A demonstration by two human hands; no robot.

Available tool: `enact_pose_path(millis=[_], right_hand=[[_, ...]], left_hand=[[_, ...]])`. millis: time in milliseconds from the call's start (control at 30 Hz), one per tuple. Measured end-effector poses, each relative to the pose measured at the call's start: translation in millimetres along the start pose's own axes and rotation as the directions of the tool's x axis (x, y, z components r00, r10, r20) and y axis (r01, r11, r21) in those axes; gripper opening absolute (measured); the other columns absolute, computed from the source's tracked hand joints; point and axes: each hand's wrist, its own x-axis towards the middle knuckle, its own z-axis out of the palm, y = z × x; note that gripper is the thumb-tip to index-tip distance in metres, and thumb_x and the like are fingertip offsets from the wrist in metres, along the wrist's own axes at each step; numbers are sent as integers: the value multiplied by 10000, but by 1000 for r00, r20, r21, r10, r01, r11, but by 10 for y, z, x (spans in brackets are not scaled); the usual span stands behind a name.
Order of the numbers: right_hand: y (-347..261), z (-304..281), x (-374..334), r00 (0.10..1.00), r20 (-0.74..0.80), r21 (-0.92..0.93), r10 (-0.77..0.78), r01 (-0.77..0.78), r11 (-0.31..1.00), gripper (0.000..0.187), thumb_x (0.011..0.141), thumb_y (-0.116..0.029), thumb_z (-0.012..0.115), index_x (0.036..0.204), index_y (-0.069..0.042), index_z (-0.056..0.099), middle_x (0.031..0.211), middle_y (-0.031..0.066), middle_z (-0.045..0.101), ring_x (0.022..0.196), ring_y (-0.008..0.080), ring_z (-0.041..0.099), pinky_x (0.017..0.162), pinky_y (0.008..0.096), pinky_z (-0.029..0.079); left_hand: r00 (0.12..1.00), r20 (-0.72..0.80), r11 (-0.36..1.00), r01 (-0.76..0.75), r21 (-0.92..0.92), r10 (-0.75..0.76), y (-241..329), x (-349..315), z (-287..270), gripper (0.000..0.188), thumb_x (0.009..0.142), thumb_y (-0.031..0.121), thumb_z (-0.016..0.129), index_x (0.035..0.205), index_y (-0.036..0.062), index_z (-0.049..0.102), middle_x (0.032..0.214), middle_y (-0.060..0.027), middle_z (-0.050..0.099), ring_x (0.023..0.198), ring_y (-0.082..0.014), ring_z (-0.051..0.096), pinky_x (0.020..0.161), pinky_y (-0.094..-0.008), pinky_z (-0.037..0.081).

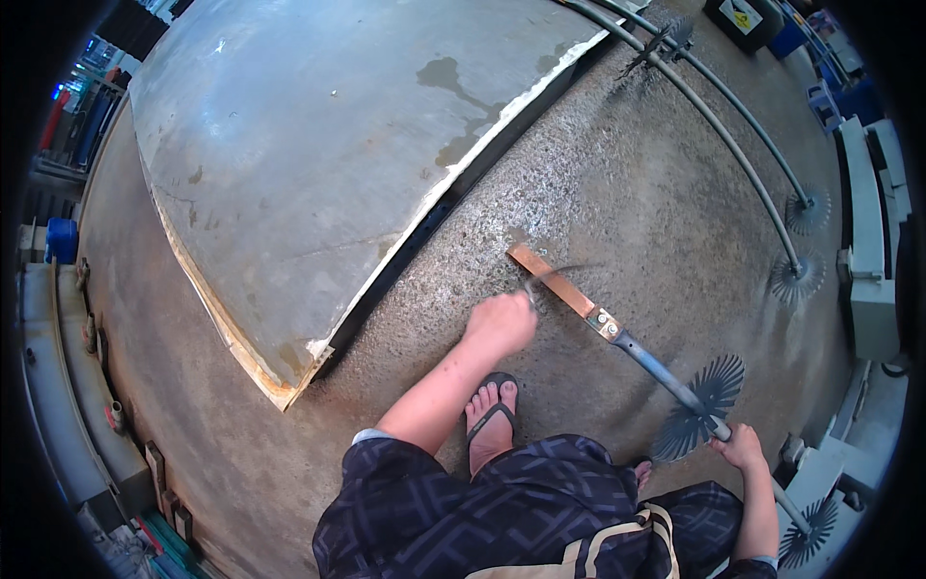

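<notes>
My right hand (pixel 739 447) is wrapped around a long grey rod (pixel 661 372) that slants across the front right. On the rod beside this hand sits a dark disc of radiating blades (pixel 702 410); another bladed disc (pixel 808 534) is farther down. A flat copper bar (pixel 550 278) is bolted to the rod's upper end with two bolts. My left hand (pixel 503 323) is closed near the copper bar, beside a thin dark curved piece (pixel 569 270), blurred by motion. It seems to come from the fingers, but its kind cannot be made out.
A large grey sheet-topped slab (pixel 289 164) with a pale, rough edge lies at the upper left. Two similar rods (pixel 733 145) with bladed discs (pixel 797 278) lean at the upper right. My sandalled foot (pixel 492 415) stands on the wet, speckled floor (pixel 617 193). Pale metal casings (pixel 873 251) line the right.
</notes>
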Motion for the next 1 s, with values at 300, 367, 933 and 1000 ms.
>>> enact_pose_path(millis=[300,367,933,1000], right_hand=[[-6,11,-32,1000,13,10,-9,9,1000,449,683,-392,770,908,-17,672,855,229,660,858,373,644,776,436,501],[-106,-98,-75,999,36,19,7,-8,1000,449,680,-388,769,912,-17,670,863,227,661,864,373,643,782,436,500],[160,39,54,978,197,-77,60,-46,996,465,638,-419,750,914,-48,698,910,201,678,896,345,649,813,414,503],[179,54,69,970,234,-54,58,-46,997,479,631,-427,747,914,-44,698,910,203,678,895,346,650,812,412,502]], left_hand=[[978,-155,989,129,-71,-139,-88,178,95,316,886,245,495,1021,-22,596,936,-266,651,920,-402,639,823,-468,505],[958,-167,971,216,-106,-232,-235,307,-30,305,887,224,477,1028,-23,590,964,-272,646,946,-404,632,843,-462,496],[978,-134,911,93,-403,-159,-666,83,218,415,838,372,648,1009,-5,621,799,-210,662,802,-322,663,742,-408,495],[983,-133,928,70,-367,-126,-787,101,239,364,826,346,664,990,22,637,761,-187,654,770,-279,660,722,-398,492]])
